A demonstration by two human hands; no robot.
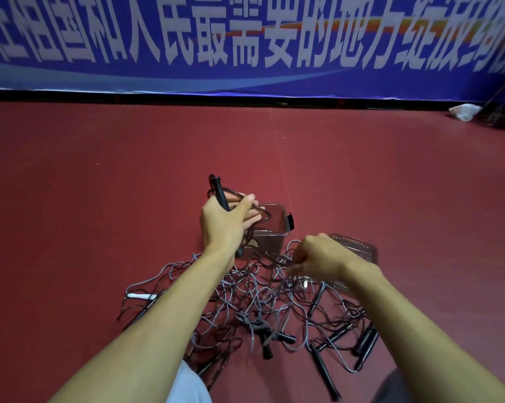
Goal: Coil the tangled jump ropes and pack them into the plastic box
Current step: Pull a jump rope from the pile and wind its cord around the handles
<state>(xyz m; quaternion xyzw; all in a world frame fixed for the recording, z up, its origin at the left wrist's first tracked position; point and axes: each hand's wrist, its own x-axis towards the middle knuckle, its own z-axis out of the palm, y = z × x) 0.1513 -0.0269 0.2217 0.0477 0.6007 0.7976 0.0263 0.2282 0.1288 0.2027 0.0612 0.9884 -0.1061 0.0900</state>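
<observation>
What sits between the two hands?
In the head view, the plastic box stands between the left hand and the right hand, with tangled ropes spread just below it.

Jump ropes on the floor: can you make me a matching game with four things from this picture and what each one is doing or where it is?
Things:
1. left hand
2. right hand
3. plastic box
4. white handle

Places and states:
A. lies at the left edge of the tangle
B. holds a black handle with rope loops
C. grips cords in the tangle
D. stands open on the red floor, beyond the pile

Pairs: 1-B, 2-C, 3-D, 4-A
</observation>
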